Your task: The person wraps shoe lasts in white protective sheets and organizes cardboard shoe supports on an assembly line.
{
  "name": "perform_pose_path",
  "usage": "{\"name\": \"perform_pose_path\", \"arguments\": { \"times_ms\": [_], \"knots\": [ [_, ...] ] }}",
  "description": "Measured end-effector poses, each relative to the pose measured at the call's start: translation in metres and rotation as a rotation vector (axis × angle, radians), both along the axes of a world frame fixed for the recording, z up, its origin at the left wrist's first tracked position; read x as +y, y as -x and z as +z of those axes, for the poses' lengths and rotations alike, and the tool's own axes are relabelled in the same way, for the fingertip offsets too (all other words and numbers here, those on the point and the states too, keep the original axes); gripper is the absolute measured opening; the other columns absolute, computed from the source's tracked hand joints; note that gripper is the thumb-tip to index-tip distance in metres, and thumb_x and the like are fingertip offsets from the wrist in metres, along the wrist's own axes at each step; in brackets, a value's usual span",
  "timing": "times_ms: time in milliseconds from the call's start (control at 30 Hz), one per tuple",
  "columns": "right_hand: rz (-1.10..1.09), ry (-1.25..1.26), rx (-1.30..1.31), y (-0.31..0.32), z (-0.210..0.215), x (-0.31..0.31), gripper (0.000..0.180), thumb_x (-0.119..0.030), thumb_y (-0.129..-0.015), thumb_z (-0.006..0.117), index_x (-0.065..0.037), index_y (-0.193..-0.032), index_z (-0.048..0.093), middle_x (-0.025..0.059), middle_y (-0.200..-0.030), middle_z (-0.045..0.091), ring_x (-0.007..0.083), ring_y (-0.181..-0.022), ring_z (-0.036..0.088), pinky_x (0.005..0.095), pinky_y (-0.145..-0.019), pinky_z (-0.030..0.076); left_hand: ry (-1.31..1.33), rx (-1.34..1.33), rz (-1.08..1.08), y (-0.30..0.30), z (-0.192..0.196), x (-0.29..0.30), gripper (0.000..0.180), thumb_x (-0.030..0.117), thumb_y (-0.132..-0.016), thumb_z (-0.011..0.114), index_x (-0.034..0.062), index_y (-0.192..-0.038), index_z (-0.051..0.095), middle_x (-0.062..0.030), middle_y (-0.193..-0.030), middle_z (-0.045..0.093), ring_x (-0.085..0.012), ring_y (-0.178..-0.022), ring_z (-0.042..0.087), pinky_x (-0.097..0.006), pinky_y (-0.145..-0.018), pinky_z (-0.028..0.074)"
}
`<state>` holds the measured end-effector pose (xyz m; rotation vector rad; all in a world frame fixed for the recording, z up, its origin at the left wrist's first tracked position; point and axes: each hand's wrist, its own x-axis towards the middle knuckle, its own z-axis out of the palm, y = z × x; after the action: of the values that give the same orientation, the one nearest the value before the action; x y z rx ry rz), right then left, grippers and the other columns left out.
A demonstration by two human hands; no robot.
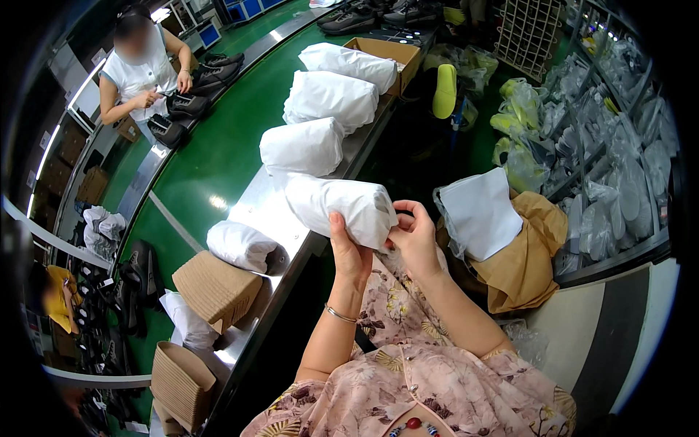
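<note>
A white paper-wrapped bundle (pixel 342 207) is gripped at the picture's centre, its far end resting on the metal surface (pixel 262 207). The left hand (pixel 348 251) is closed under it; the right hand (pixel 413 234) pinches its end with curled fingers (pixel 408 213). 3 similar bundles (pixel 329 96) lie toward 12 o'clock.

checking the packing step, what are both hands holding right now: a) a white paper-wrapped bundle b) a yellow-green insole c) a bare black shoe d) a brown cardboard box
a: the left hand and right hand both grip the end of a white paper-wrapped bundle at the conveyor edge.
</note>
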<state>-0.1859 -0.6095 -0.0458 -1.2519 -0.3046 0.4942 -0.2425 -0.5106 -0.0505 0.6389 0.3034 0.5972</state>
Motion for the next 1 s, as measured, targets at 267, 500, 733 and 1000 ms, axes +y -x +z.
{"name": "perform_pose_path", "arguments": {
  "times_ms": [267,500,733,1000],
  "knots": [
    [0.309,-0.636,0.763,0.009,0.019,0.004,0.043,-0.034,-0.088,0.056,-0.004,-0.118,0.046,0.0120,-0.112,0.057,0.0233,-0.111,0.050,0.0368,-0.098,0.038,0.011,-0.001,-0.029,0.011,-0.001,0.009,0.082,0.064,-0.070,0.063,0.0087,-0.126,0.041,-0.0063,-0.121,0.052,-0.0226,-0.115,0.048,-0.038,-0.099,0.037],
    [0.316,-0.577,0.748,0.009,-0.006,0.023,0.042,-0.027,-0.087,0.055,-0.001,-0.118,0.050,0.0131,-0.120,0.054,0.0275,-0.111,0.052,0.0426,-0.099,0.041,0.061,-0.094,-0.054,0.032,-0.013,0.006,0.080,0.043,-0.067,0.075,0.0053,-0.128,0.038,-0.0088,-0.122,0.049,-0.0236,-0.115,0.048,-0.041,-0.100,0.038],
    [0.162,-0.202,0.565,0.038,0.006,0.021,0.046,-0.031,-0.089,0.054,-0.003,-0.124,0.044,0.0110,-0.121,0.051,0.0234,-0.111,0.051,0.0380,-0.095,0.044,-0.137,-0.032,0.133,0.054,0.008,0.007,0.067,0.021,-0.070,0.073,-0.0016,-0.125,0.041,-0.0077,-0.115,0.052,-0.0179,-0.104,0.051,-0.031,-0.092,0.040],
    [0.587,-0.351,-0.307,0.103,0.067,0.036,0.079,-0.035,-0.076,0.070,-0.002,-0.133,0.027,0.0131,-0.125,0.043,0.0207,-0.113,0.047,0.0333,-0.095,0.039,-0.194,-0.096,0.346,0.147,0.045,0.023,0.059,0.022,-0.072,0.071,-0.0019,-0.120,0.047,-0.0075,-0.112,0.055,-0.0170,-0.101,0.054,-0.029,-0.088,0.043]
  ]
}}
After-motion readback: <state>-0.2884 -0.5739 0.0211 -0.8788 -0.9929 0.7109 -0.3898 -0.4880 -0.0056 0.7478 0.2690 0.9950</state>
